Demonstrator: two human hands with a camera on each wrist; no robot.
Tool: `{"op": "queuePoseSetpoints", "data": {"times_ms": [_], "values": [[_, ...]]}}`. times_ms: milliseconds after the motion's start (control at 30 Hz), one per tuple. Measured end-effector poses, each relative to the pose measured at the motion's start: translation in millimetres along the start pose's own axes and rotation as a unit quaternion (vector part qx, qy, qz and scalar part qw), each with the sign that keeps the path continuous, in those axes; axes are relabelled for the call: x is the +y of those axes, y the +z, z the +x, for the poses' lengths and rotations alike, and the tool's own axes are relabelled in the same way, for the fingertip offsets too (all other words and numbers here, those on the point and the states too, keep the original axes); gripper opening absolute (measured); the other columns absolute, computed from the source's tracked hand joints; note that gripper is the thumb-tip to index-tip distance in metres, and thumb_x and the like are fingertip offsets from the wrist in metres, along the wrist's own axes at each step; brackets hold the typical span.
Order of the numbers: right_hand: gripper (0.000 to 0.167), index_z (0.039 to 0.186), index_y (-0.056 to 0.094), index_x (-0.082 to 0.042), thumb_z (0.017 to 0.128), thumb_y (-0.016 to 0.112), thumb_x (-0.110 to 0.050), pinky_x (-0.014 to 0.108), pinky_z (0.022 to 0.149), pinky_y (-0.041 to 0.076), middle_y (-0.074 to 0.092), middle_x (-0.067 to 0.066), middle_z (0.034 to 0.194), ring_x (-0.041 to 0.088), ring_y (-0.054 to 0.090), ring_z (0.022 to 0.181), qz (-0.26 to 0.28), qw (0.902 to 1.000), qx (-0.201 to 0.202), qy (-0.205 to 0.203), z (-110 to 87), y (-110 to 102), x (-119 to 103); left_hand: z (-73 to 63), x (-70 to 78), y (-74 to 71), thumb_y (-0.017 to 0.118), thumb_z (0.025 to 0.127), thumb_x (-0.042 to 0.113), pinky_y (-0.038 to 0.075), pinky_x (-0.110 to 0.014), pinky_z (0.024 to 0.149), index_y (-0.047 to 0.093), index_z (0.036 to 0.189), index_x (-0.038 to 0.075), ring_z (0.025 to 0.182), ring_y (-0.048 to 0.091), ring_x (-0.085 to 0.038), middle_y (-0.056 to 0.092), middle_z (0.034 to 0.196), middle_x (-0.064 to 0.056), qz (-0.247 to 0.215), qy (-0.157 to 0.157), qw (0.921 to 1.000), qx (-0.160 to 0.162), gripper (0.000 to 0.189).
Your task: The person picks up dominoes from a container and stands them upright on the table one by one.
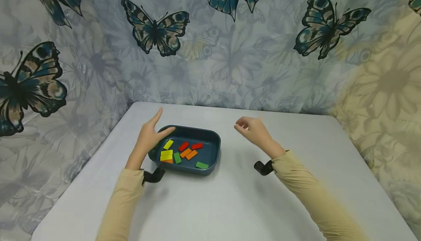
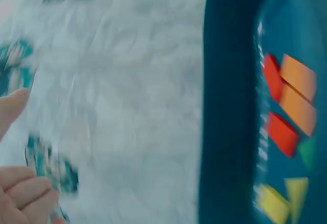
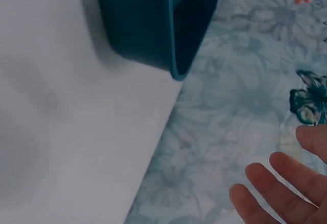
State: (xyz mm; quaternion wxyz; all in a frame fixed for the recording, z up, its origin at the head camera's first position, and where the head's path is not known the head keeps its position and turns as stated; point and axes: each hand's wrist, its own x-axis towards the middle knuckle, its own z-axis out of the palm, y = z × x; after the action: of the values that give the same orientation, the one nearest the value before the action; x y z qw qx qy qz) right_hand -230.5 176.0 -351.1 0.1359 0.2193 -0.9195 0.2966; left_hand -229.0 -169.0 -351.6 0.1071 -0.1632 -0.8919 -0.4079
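Observation:
A dark blue tray (image 1: 210,160) stands on the white table with several small coloured blocks inside. Yellow blocks (image 1: 166,153) lie at its left, red blocks (image 1: 197,146) and orange blocks (image 1: 191,155) near the middle, and a green block (image 1: 202,165) at the front right. My left hand (image 1: 148,136) is over the tray's left end, thumb spread from the fingers, holding nothing; whether it touches the rim I cannot tell. Off to the tray's right, my right hand (image 1: 254,129) hovers above the table with loosely bent fingers (image 3: 263,180) and nothing in them.
The white table (image 1: 223,204) reaches back to a wall covering (image 1: 230,65) with butterflies and flowers. A black wrist camera (image 1: 154,175) sits at the left wrist, and another wrist camera (image 1: 264,168) at the right.

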Motion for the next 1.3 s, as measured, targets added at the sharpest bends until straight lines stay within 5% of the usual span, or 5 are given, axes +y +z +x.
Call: {"op": "queuePoseSetpoints", "data": {"times_ms": [267, 433, 700, 867, 1300], "values": [[0.013, 0.090, 0.065, 0.000, 0.081, 0.066, -0.010, 0.023, 0.056, 0.049, 0.062, 0.002, 0.076, 0.015, 0.056, 0.065, 0.105, 0.9922, -0.063, -0.025, -29.5, 66, -29, -97.3, -73.9, 17.7, 0.062, 0.084, 0.007, 0.031, -0.038, 0.099, 0.041, 0.131, -0.005, 0.123, 0.033, -0.032, 0.035, 0.135, -0.018, -0.092, -0.016, 0.9937, 0.063, 0.052], [0.014, 0.092, 0.064, -0.001, 0.079, 0.067, -0.007, 0.020, 0.060, 0.049, 0.062, 0.005, 0.081, 0.013, 0.056, 0.070, 0.130, 0.9824, -0.129, -0.038, -40.5, 101, -44, -123.4, -92.0, 27.8, 0.060, 0.084, 0.001, 0.030, -0.011, 0.094, 0.045, 0.126, -0.009, 0.121, 0.034, -0.032, 0.037, 0.132, -0.023, -0.115, -0.025, 0.9905, 0.071, 0.046], [0.020, 0.091, 0.064, 0.002, 0.076, 0.072, -0.009, 0.016, 0.062, 0.048, 0.063, 0.007, 0.081, 0.011, 0.057, 0.071, 0.079, 0.9638, -0.244, -0.072, -19.7, 124, -58, -123.3, -99.4, 21.4, 0.058, 0.088, 0.015, 0.033, -0.010, 0.089, 0.041, 0.130, -0.006, 0.120, 0.035, -0.009, 0.034, 0.135, -0.018, -0.204, -0.088, 0.9734, 0.055, 0.049], [0.022, 0.082, 0.066, -0.008, 0.072, 0.076, -0.025, 0.016, 0.056, 0.046, 0.058, -0.006, 0.072, 0.006, 0.051, 0.063, -0.012, 0.9544, -0.297, -0.026, -13.1, 127, -64, -115.5, -103.5, 24.2, 0.060, 0.087, 0.014, 0.034, -0.012, 0.090, 0.040, 0.131, -0.005, 0.119, 0.035, -0.009, 0.034, 0.136, -0.017, -0.225, -0.093, 0.9690, 0.042, 0.053], [0.025, 0.062, 0.052, -0.012, 0.067, 0.077, -0.008, 0.020, 0.044, 0.036, 0.042, -0.004, 0.058, 0.010, 0.039, 0.051, -0.148, 0.9439, -0.294, -0.022, 1.9, 135, -64, -102.5, -101.2, 23.9, 0.076, 0.071, 0.017, 0.027, -0.014, 0.098, 0.044, 0.132, 0.004, 0.125, 0.031, -0.023, 0.038, 0.136, -0.010, -0.150, -0.063, 0.9853, 0.053, 0.070]]}}
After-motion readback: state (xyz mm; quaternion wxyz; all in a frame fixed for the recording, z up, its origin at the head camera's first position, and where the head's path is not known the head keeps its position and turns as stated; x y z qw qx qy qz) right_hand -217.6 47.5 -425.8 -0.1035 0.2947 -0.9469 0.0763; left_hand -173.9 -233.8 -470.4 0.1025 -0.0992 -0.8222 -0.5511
